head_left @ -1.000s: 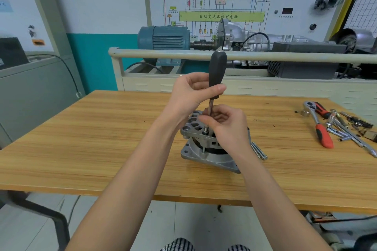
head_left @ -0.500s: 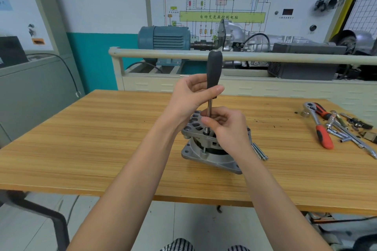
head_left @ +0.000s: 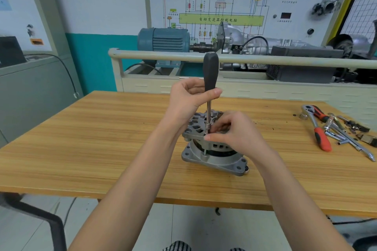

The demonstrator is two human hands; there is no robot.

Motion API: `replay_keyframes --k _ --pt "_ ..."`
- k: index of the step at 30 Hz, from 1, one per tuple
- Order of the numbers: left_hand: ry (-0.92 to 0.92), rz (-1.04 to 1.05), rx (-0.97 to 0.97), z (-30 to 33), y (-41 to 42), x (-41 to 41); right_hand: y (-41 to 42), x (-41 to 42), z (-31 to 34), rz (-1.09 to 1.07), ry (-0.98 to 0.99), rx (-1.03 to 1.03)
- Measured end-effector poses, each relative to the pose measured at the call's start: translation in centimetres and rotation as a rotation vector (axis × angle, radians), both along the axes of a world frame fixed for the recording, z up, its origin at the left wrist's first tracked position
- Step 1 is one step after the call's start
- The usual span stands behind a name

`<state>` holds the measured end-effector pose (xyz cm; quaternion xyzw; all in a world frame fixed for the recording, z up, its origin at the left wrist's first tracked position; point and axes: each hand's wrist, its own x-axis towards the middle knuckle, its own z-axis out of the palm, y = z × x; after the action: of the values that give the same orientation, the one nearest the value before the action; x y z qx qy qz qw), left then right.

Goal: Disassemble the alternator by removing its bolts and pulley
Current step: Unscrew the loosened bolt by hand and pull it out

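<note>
The grey alternator [head_left: 212, 154] stands upright on the wooden table [head_left: 81, 149], its upper housing lifted a little off the lower flange. A black-handled nut driver [head_left: 210, 73] stands vertically on a long bolt [head_left: 204, 151] at the housing's near edge. My left hand [head_left: 188, 100] grips the lower part of the driver's handle. My right hand [head_left: 236, 134] lies over the housing, its fingertips pinching the driver's socket end at the bolt head. The pulley is hidden.
A red-handled ratchet [head_left: 318, 128], sockets and several loose metal parts [head_left: 350, 134] lie at the table's right side. Behind the table runs a rail [head_left: 265, 61] with a blue motor [head_left: 163, 42] and a gearbox trainer. A grey cabinet [head_left: 30, 91] stands left.
The nut driver has tilted slightly more upright and my left hand has shifted a little on the handle. My right hand stays at the bolt head.
</note>
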<state>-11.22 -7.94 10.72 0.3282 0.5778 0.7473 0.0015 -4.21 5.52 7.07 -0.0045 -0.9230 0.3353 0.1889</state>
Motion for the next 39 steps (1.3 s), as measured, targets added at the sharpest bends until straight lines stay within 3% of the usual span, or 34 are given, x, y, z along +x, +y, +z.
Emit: replay_keyframes --k 8,14,25,31,35,39 --pt "-0.074 -0.023 0.296 0.6 -0.8 0.3 -0.5 -1.0 0.2 -0.022 -0.038 0.104" --pt "-0.046 0.164 0.249 0.1 -1.4 -0.7 -0.7 -1.8 0.1 0.049 -0.02 0.136" --pt "-0.528 0.062 0.324 -3.3 0.4 -3.0 0.1 -1.6 0.6 0.206 -0.054 0.178" --pt "-0.361 0.161 0.034 -3.8 0.7 -2.6 0.9 -1.5 1.0 0.293 -0.067 0.147" --pt "-0.36 0.177 0.054 -3.8 0.6 -2.3 1.0 -1.3 1.4 0.285 -0.097 0.113" --pt "-0.305 0.222 0.007 -4.0 0.9 -2.0 0.2 -1.3 1.1 0.09 -0.002 0.127"
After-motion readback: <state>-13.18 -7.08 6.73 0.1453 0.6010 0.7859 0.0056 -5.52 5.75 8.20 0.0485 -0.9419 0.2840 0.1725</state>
